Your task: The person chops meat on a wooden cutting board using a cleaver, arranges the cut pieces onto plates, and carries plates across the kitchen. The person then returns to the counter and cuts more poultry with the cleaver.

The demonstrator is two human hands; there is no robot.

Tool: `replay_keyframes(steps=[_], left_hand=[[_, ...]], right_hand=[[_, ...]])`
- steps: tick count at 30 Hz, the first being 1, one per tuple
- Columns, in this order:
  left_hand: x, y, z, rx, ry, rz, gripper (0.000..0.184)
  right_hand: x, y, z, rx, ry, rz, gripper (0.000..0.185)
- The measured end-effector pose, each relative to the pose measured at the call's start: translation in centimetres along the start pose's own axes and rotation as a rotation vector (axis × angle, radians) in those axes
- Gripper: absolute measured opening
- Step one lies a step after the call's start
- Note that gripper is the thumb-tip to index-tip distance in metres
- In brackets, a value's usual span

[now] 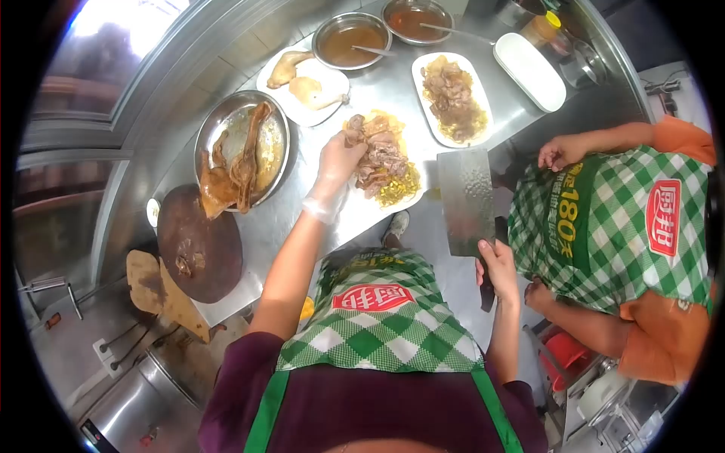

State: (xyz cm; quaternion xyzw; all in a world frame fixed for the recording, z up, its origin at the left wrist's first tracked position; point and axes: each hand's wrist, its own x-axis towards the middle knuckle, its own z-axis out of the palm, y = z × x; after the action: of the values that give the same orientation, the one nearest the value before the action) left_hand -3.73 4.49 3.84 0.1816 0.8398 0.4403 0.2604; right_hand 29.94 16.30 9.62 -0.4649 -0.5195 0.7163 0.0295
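Note:
My left hand, in a clear plastic glove, has its fingers closed on the near-left edge of a heap of chopped meat. The meat lies over yellow-green chopped food on a white plate. In my right hand is a cleaver, gripped by its dark handle, its broad blade pointing away from me with bits stuck to it. Just beyond stands a white oval plate of similar sliced meat. Left of my left hand, a metal bowl holds browned poultry pieces.
A round chopping block stands at the left. At the back are poultry legs on a plate, two sauce bowls with spoons, and a white dish. A co-worker in a checked apron stands close at right.

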Motion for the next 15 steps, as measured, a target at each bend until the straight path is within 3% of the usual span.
replay_keyframes(steps=[6,9,12,15], left_hand=[[-0.3,-0.4,-0.1,-0.010,0.084,0.011,0.022],[-0.4,0.1,-0.2,0.039,0.027,0.016,0.020],[0.5,-0.2,0.7,0.343,0.066,0.132,0.021],[0.5,0.1,0.5,0.319,0.080,0.095,0.022]], right_hand=[[1.8,-0.2,-0.4,0.036,-0.067,-0.009,0.027],[2.3,0.3,-0.3,0.055,-0.074,-0.009,0.027],[2.6,0.2,-0.2,0.047,-0.074,-0.013,0.027],[2.4,0.2,-0.1,0.044,-0.056,-0.021,0.026]])
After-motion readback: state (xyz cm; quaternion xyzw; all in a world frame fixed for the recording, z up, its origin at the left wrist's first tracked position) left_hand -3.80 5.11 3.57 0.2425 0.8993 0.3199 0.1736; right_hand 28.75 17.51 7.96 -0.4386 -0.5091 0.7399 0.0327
